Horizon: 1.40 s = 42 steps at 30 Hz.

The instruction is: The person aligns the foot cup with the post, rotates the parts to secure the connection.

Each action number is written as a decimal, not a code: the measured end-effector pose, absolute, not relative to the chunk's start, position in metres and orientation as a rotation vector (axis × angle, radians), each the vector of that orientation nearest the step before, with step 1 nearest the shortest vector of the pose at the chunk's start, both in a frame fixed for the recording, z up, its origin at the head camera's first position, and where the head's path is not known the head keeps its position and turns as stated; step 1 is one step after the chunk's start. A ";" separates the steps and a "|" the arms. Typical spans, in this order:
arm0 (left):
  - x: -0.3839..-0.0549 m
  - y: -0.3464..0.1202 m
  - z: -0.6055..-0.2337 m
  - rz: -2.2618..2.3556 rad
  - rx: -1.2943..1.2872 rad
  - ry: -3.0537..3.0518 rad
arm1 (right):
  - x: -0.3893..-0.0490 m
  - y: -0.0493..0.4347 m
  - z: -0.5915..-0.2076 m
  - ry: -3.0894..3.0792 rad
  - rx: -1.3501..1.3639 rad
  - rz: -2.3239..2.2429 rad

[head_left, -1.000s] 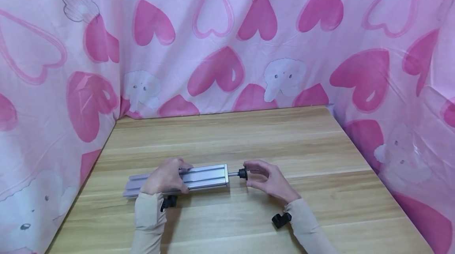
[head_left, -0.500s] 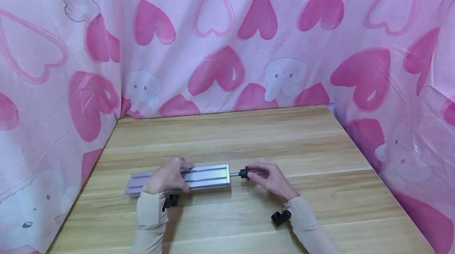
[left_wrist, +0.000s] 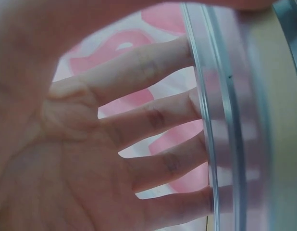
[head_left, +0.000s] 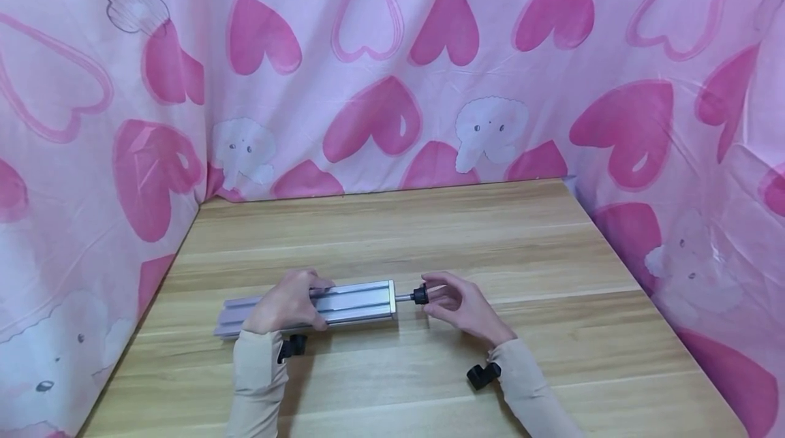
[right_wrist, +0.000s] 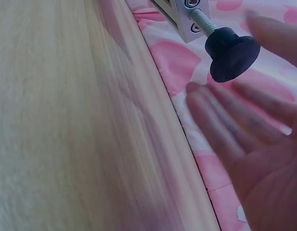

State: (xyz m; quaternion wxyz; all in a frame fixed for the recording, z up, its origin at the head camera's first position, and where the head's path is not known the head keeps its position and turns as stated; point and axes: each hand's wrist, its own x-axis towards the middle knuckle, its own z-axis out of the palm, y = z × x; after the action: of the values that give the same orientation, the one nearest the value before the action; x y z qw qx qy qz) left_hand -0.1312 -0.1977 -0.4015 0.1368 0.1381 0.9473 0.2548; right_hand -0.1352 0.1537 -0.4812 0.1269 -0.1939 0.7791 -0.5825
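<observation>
Your right hand [head_left: 464, 308] has just spread from its pinch on the black knob [right_wrist: 231, 55], which sits beyond the metal bar's [head_left: 352, 303] right end, seemingly carried by its bolt [right_wrist: 202, 21] alone. Your left hand [head_left: 288, 303] still grips the bar across its width, seemingly steadying it over the tabletop [head_left: 392, 383].

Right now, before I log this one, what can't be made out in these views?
- Middle of the metal rail: hidden by the left hand, head view.
- Rail's far end: cut off by the top edge, right wrist view.
- Fingertip detail on the right hand: blurred, right wrist view.
- Inner end of the threaded rod: hidden by the end plate, right wrist view.
</observation>
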 end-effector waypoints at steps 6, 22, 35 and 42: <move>-0.131 -0.198 -0.401 0.742 0.375 2.730 | -0.136 0.152 -0.481 2.163 -0.681 -1.807; -0.129 -0.196 -0.405 0.761 0.383 2.727 | -0.138 0.150 -0.482 2.229 -0.468 -1.607; -0.130 -0.198 -0.404 0.757 0.392 2.724 | -0.136 0.150 -0.483 2.266 -0.496 -1.584; -0.129 -0.201 -0.403 0.755 0.361 2.729 | -0.136 0.148 -0.480 2.170 -0.713 -1.799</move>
State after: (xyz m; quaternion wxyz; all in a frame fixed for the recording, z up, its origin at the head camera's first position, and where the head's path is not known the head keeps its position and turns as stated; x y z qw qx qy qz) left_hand -0.1290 -0.2010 -0.4025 0.1432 0.1253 0.9462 0.2618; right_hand -0.1363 0.1482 -0.4797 0.1167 -0.2434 0.7413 -0.6145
